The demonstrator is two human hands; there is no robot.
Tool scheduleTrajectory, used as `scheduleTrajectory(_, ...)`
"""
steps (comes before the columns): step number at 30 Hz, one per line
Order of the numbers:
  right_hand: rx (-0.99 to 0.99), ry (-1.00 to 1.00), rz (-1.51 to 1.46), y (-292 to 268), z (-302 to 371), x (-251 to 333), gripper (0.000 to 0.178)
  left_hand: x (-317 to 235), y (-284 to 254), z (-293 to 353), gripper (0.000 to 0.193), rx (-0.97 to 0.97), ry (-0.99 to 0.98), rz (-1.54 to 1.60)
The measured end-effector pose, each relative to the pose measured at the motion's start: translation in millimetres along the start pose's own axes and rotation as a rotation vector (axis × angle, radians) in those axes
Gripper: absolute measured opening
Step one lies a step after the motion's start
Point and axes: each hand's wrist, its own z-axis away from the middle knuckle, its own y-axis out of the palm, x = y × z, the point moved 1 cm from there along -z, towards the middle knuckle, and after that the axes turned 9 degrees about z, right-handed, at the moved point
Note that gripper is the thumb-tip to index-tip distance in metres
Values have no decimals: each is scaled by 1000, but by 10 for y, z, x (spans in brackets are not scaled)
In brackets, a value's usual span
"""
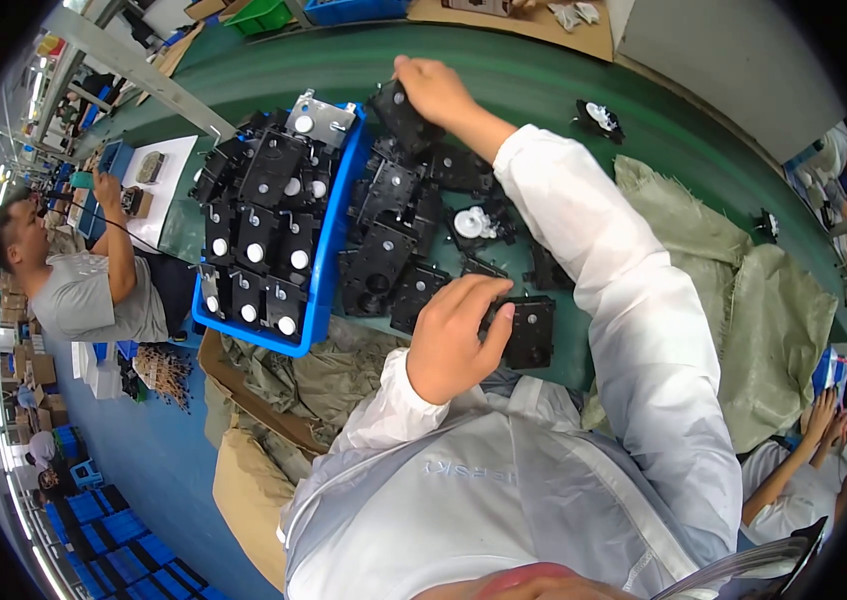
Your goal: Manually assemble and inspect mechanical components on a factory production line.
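Note:
My right hand (434, 92) reaches far forward over the green surface, its fingers closed on the edge of a black plastic housing (405, 118). That part is above the far end of a loose pile of similar black housings (382, 258). My left hand (456, 335) hovers at the near side of the pile, fingers curved and thumb apart, with nothing seen between them. Beside it lies another black housing (532, 330). To the left of the pile, a blue crate (332, 262) is filled with rows of black housings with white round pieces.
A green woven sack (724, 270) lies to the right. Two black-and-white parts, one a nearer assembly (599, 118), sit farther along the green conveyor belt (544, 82). At the left, a person in a grey shirt (104, 295) works at a bench. Another person's hands (824, 418) show at the right.

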Motion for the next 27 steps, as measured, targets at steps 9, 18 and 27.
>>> scheduleTrajectory(9,351,-91,230,381,-75,-129,45,74,-158,-31,21,14,-51,-6)
scheduleTrajectory(18,335,-336,703,-135,-242,-386,47,172,-181,-66,19,-32,5,-9)
scheduleTrajectory(27,626,-213,1331,-1195,-463,-1440,101,187,-147,-167,20,60,74,-31)
